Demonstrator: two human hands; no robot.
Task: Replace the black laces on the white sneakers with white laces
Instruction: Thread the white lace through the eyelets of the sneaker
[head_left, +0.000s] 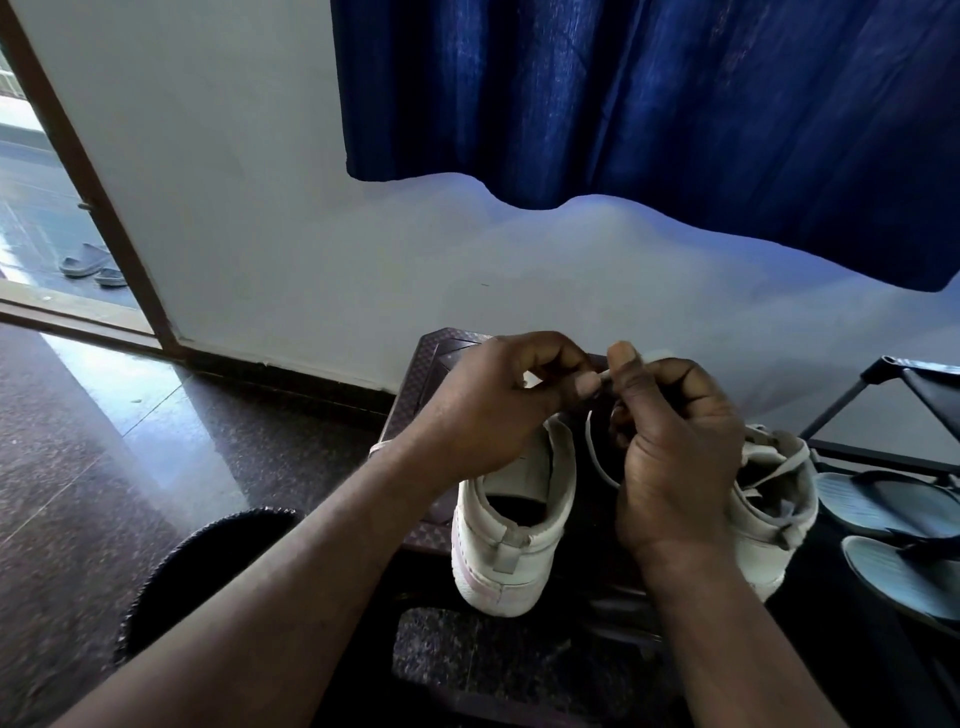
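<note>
Notably, we found the left hand (493, 415) and right hand (675, 457) both pinched on the white lace (591, 441), its tip lying crosswise between them, above the left-side sneaker (514, 525) on the worktop (431, 374), which ran heel-near, toe-away beneath the nearer left hand.

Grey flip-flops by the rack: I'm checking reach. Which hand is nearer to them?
Right. The right hand, pinching the white lace, is above the right sneaker just beside the flip-flops; the left hand, pinching the same lace, is farther away over the left sneaker.
</note>
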